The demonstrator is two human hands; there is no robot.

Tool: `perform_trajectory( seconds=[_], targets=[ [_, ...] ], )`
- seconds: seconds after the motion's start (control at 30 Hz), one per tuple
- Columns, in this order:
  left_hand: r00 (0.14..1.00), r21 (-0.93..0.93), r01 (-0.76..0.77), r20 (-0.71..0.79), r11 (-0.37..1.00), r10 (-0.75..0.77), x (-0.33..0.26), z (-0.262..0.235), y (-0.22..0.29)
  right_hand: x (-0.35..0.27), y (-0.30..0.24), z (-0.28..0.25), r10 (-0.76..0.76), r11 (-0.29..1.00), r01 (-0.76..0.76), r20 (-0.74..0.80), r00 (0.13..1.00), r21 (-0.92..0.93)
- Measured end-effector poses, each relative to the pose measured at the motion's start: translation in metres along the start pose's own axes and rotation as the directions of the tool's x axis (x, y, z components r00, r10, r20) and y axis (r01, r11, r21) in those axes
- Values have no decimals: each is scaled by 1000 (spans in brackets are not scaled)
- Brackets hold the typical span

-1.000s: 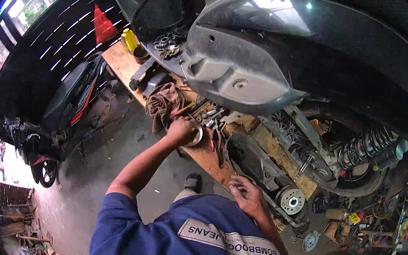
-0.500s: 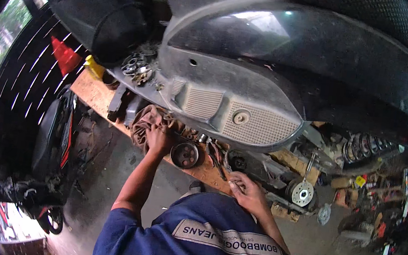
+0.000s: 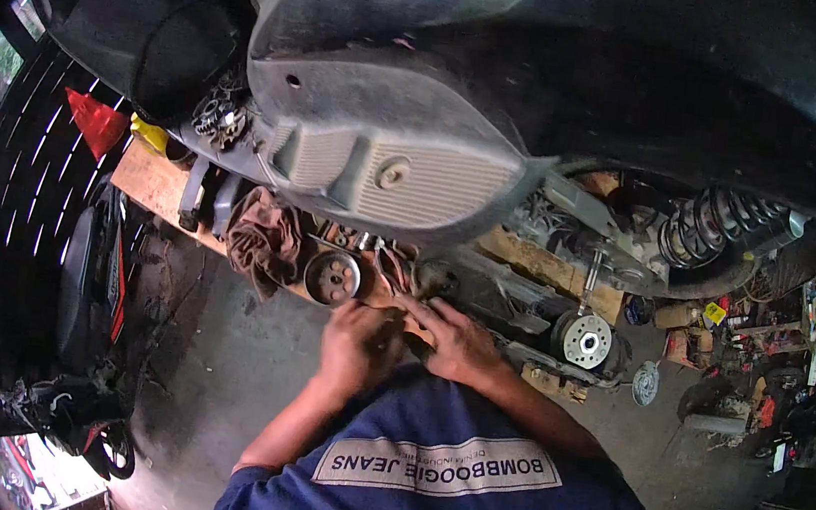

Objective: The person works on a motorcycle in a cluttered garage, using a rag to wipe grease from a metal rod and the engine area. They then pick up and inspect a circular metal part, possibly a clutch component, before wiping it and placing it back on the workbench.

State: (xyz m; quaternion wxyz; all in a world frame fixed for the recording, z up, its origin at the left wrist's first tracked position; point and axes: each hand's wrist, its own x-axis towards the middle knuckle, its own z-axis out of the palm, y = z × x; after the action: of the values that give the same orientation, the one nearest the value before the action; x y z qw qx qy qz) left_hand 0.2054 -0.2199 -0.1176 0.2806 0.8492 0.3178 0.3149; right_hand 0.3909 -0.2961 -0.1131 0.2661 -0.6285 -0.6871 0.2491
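In front of my chest, my left hand point(image 3: 358, 342) and my right hand point(image 3: 456, 341) are close together. The left fingers are curled inward. On the right hand a forefinger reaches toward the board while the other fingers bend; whatever either hand grips is hidden. Just beyond the left hand, a round metal drum with holes point(image 3: 333, 277) rests on the wooden board point(image 3: 150, 180). A crumpled brown rag point(image 3: 264, 239) lies left of the drum. Pliers with reddish handles point(image 3: 392, 269) lie beyond the hands, beside small metal parts.
A scooter with a grey ribbed footboard point(image 3: 437, 178) fills the far side. To the right are its coil spring point(image 3: 723, 226), a round metal hub point(image 3: 587, 340) and a perforated disc point(image 3: 646, 383) low down. At left stand a red cone point(image 3: 96, 124) and a parked motorcycle point(image 3: 98, 280).
My left hand has let go of the rag and come back right, beside my right hand. My right hand has shifted slightly left and away from me. The view has moved right.
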Motion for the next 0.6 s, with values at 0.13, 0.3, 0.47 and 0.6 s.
perform_trajectory(
  seconds=[0.13, 0.3, 0.47, 0.6],
  targets=[
    [989, -159, 67, 144, 985, -44, 1, 31, 50, -33, 28, -17, 64, 997, -65, -11, 998, -30],
    [975, -372, 205, 158, 905, -156, 2, 75, 36, -75, 57, -43, 255, 954, -215, -190, 948, 206],
    [903, -305, 416, 30, 857, -428, 22, 115, 54, -126, 92, -70, 212, 937, -83, -360, 909, 340],
    [954, -141, 263, 189, 954, -235, 31, 158, 73, -169, 112, -91, 306, 889, -81, -453, 837, 451]
  ],
)
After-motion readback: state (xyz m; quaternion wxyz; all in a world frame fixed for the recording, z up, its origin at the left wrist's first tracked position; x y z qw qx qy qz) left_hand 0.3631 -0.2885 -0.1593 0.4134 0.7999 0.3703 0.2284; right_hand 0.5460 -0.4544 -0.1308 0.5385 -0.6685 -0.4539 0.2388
